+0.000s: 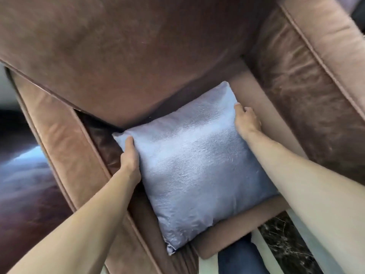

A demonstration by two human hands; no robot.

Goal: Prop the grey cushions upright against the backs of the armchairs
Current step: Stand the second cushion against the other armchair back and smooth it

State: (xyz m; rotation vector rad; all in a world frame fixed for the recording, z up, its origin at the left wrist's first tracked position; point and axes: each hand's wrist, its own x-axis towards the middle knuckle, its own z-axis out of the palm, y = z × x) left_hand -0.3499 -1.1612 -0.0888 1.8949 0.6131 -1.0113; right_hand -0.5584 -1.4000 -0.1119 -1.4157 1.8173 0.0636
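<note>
The brown armchair [122, 56] fills the view; the grey cushion [195, 161] lies on its seat, far corners by the backrest. The left hand [129, 157] has its grip closed on the left edge, the right hand [246, 120] curled on the right. Best to lift both sides evenly, seating the lower edge into the back crease

The grey cushion [199, 161] is shiny, finely ribbed cloth; the brown armchair [122, 56] is soft, napped velvet; the floor [286, 240] is glossy dark marble.
</note>
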